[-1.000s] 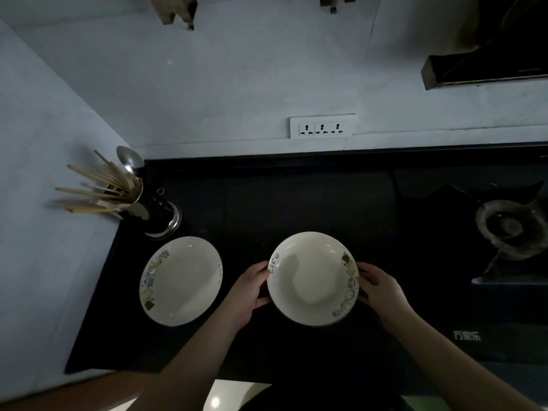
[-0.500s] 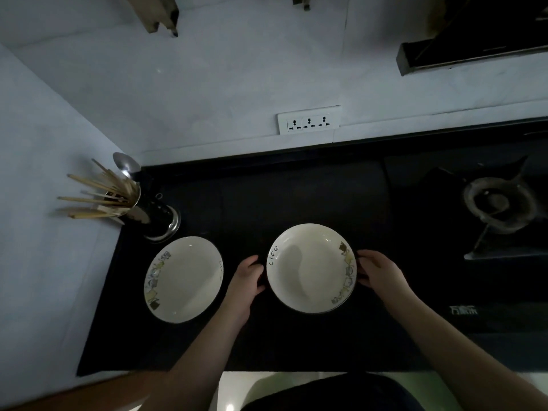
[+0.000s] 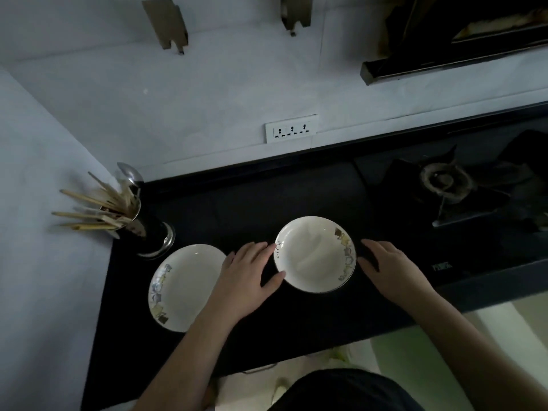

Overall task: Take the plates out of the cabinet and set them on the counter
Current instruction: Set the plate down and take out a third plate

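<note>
Both the left hand (image 3: 247,275) and right hand (image 3: 385,266) lie open beside the right plate (image 3: 315,254): likely stiff, glazed-slick, breakable, best pinched at 2 opposite rim edges.

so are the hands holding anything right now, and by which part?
Nothing is held. The left hand lies open against the left rim of the right plate, fingers straight. The right hand is open beside it, apart.

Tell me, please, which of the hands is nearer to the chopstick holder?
Left. The left hand lies between the two plates, right of the chopstick holder; the right hand is beyond the second plate.
</note>
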Tool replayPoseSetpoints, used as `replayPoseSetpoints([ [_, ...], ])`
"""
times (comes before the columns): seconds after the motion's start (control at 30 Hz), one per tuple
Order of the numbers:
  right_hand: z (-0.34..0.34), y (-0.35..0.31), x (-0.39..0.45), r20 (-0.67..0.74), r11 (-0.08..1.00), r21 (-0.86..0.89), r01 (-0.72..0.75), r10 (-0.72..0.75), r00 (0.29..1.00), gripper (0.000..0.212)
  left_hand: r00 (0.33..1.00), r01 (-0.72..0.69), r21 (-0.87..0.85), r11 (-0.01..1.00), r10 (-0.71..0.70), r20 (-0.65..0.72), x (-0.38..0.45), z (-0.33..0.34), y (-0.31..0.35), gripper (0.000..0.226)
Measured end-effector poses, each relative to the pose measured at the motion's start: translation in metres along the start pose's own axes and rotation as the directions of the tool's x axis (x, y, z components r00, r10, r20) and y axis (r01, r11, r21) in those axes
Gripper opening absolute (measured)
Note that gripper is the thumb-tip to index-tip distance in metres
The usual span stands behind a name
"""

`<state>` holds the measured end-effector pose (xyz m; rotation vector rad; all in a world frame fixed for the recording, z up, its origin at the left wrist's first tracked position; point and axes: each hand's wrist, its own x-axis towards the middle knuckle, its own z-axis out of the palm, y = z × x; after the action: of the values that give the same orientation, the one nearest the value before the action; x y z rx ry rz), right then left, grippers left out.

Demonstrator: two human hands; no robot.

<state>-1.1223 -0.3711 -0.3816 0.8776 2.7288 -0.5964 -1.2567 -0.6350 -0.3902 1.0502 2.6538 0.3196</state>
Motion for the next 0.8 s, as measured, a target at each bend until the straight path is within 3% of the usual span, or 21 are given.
replayPoseSetpoints([
  [0.13,0.016,-0.004,-0.041,-0.056,0.995,-0.098,0.018,-0.023,0.998,0.061,0.993,-0.084,0.134,0.987,0.093,-0.066,-0.020,-0.004,-0.013,0.068],
  [0.4,0.042,0.001,-0.126,-0.241,0.975,-0.205,-0.084,0.033,0.970,0.063,0.946,-0.314,0.223,0.923,0.325,-0.013,-0.033,0.004,0.013,0.067],
  [0.6,0.045,0.034,-0.195,-0.304,0.954,-0.160,-0.253,0.196,0.932,0.071,0.863,-0.498,0.239,0.834,0.503,0.046,-0.034,0.019,0.072,0.069],
  [0.8,0.054,0.078,-0.278,-0.347,0.897,-0.047,-0.440,0.398,0.849,0.069,0.761,-0.645,0.225,0.731,0.640,0.104,-0.049,0.037,0.152,0.071],
])
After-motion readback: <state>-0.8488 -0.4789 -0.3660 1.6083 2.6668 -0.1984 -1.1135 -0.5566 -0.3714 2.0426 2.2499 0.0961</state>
